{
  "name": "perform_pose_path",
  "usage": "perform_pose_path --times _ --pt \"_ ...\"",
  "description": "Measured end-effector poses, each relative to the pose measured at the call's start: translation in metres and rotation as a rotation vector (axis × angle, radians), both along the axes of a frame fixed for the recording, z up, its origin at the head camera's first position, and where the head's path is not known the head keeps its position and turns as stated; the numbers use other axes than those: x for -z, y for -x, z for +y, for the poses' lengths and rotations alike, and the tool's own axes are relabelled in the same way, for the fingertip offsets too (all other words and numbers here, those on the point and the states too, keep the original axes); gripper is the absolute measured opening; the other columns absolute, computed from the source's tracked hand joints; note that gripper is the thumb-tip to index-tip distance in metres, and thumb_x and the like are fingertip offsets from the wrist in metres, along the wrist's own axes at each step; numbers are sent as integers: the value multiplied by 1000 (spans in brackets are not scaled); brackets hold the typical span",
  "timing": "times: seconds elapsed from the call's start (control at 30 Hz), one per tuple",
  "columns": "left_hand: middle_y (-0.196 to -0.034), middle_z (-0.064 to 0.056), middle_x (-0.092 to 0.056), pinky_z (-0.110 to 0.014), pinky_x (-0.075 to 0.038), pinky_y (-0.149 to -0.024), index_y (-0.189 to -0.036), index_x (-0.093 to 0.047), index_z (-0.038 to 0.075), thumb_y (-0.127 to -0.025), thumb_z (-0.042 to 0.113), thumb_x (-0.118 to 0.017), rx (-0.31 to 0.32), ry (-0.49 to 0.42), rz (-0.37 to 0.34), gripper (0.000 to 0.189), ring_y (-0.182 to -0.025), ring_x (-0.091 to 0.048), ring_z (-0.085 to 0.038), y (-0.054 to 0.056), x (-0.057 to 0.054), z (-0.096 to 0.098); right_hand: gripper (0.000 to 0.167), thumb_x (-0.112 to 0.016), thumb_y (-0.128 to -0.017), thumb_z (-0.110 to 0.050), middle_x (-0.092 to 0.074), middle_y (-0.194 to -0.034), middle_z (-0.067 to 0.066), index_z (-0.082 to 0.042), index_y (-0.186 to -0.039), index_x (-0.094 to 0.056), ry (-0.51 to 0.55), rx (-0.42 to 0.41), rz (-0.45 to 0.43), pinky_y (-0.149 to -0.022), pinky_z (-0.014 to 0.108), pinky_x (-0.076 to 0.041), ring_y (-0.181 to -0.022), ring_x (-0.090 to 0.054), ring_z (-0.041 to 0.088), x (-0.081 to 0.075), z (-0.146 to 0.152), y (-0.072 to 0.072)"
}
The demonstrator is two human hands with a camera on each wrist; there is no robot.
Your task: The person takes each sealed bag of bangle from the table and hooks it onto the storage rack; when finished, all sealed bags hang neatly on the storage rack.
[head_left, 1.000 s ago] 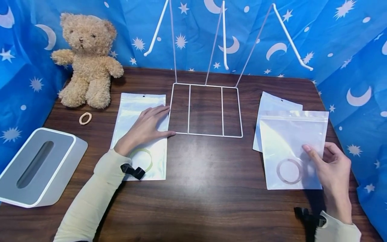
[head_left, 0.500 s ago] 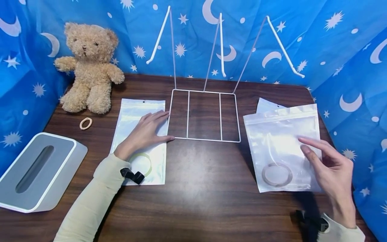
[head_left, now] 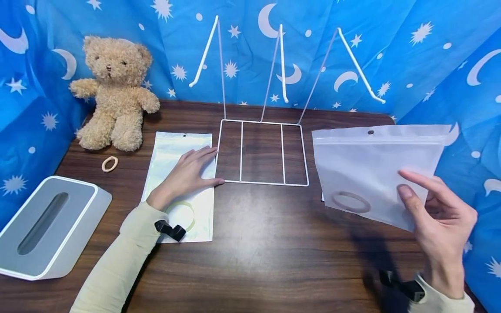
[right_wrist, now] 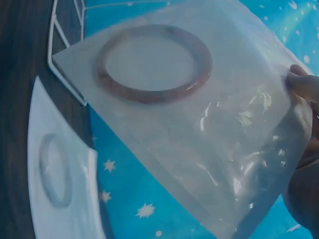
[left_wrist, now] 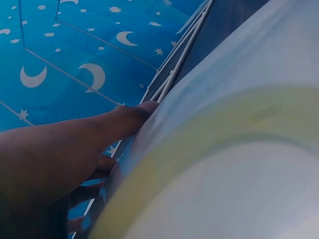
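Note:
My right hand (head_left: 444, 217) pinches the right side of a clear-fronted zip bag (head_left: 383, 169) between thumb and fingers, raised off the table and tilted. A brownish-pink bangle (right_wrist: 149, 95) lies inside it. My left hand (head_left: 188, 174) rests over a second zip bag (head_left: 166, 145), its straight fingers and thumb touching the left side of a white wire rack (head_left: 241, 152). A yellow-green bangle (head_left: 192, 214) shows in that bag below the wrist. Another bag with a ring-shaped item (right_wrist: 75, 199) lies on the table in the right wrist view, mostly hidden in the head view.
Three slanted arms (head_left: 282, 65) rise at the rack's back. A teddy bear (head_left: 113, 95) sits at the back left, with a small wooden ring (head_left: 105, 165) before it. A grey-topped tissue box (head_left: 82, 208) stands front left. Blue star-patterned cloth (head_left: 242, 56) encloses the table.
My right hand has lifted the bag with the brownish-pink bangle off the table and tipped it, now covering most of the bag behind. The left hand stays at the rack; the head view shifts slightly.

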State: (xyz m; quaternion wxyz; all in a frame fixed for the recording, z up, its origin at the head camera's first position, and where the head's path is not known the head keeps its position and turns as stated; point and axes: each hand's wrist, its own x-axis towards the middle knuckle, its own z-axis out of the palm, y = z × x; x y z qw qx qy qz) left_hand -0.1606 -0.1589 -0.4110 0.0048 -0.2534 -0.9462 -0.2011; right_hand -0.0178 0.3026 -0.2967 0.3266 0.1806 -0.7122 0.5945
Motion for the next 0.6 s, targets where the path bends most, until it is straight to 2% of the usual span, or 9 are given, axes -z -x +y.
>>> perform_pose_path --times 0.03,0.07,0.13,0.2,0.27,0.33,0.4,0.47,0.6 --pt "-152 -13 -39 -54 -18 -115 -148 -41 5 -80 62 -71 -1 0 -1 94 -141 -31 -28 0 1 0 27 -64 -81 21 -65 -110 31 28 -106 -58 20 -3 13 -42 16 -15 -60 -44 8 -2 -2 0" --pt "-152 -13 -39 -54 -18 -114 -148 -41 5 -80 62 -71 -2 -1 -2 94 -141 -31 -28 0 1 0 28 -64 -79 21 -65 -109 31 28 -106 -58 42 -7 27 -42 13 -19 -58 -44 7 -4 -5 1" --pt "-152 -14 -39 -54 -18 -115 -148 -41 5 -80 63 -71 -3 -3 -3 94 -141 -31 -28 -1 1 0 30 -66 -78 22 -65 -108 31 28 -105 -58 64 -6 47 -44 9 -29 -62 -56 9 -8 -9 2" --pt "-152 -14 -38 -54 -17 -115 -148 -41 5 -79 63 -71 -4 -6 -6 95 -141 -31 -28 -1 1 0 32 -69 -77 20 -66 -104 29 27 -106 -59 49 49 64 -44 9 -33 -60 -59 7 -12 -12 3" --pt "-153 -14 -38 -54 -17 -115 -149 -41 5 -79 63 -71 -4 -7 -11 95 -142 -31 -29 -2 0 0 34 -73 -75 19 -66 -103 28 25 -106 -60 84 62 93 -47 9 -39 -62 -65 11 -14 -16 6" --pt "-153 -15 -37 -55 -16 -115 -149 -40 5 -80 63 -71 -5 -7 -18 95 -142 -30 -29 -2 0 0 36 -75 -73 18 -66 -101 27 24 -105 -61 132 75 112 -44 10 -37 -52 -61 9 -17 -19 8" --pt "-153 -15 -37 -54 -16 -115 -149 -40 5 -80 63 -71 -9 -4 -23 95 -142 -30 -29 -3 0 1 39 -77 -71 19 -65 -102 29 25 -105 -60 216 44 131 -50 11 -45 -54 -64 13 -20 -24 12" --pt "-153 -14 -36 -54 -15 -115 -149 -40 5 -80 63 -71 -11 -1 -21 95 -142 -29 -29 -3 0 1 42 -76 -68 22 -65 -100 32 27 -105 -57 326 -23 143 -61 19 -55 -68 -71 24 -20 -26 18" --pt "-153 -14 -37 -54 -15 -116 -149 -40 6 -80 63 -70 -12 0 -15 95 -142 -29 -29 -3 0 1 47 -74 -66 27 -64 -97 37 30 -107 -53 465 -97 139 -75 35 -59 -80 -71 35 -17 -29 29"
